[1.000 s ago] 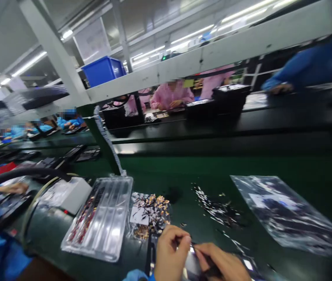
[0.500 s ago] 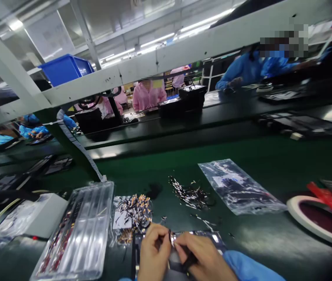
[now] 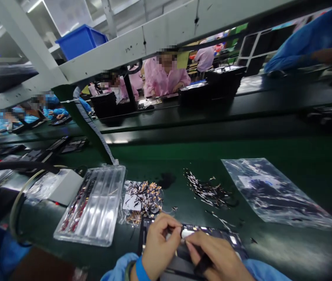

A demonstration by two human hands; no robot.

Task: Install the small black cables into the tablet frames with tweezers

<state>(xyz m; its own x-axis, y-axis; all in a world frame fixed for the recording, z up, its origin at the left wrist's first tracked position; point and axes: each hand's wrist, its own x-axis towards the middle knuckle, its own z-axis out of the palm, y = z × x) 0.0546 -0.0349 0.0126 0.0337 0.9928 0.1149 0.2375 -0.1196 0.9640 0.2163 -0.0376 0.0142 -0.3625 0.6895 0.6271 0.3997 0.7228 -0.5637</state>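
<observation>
My left hand (image 3: 160,244) and my right hand (image 3: 214,253) meet at the bottom middle over a dark flat device (image 3: 212,236) lying on the green bench. Left thumb and fingers pinch a small pale part (image 3: 187,233) against the device. The right hand's fingertips touch the same spot, and a thin dark tool (image 3: 202,265) lies in that hand. Just beyond the left hand lies a heap of small gold and black flex parts (image 3: 144,199) on a clear bag.
A clear plastic tray (image 3: 95,207) lies at left beside a white box (image 3: 63,187) and a hose. Black loose bits (image 3: 208,191) and a clear bag (image 3: 274,193) lie to the right. Other people in pink and blue work at benches behind.
The view has swung left and tilted down a little; the tape roll at right has left the frame. Both hands stay together on the device, with the pale part now plainer between the fingers.
</observation>
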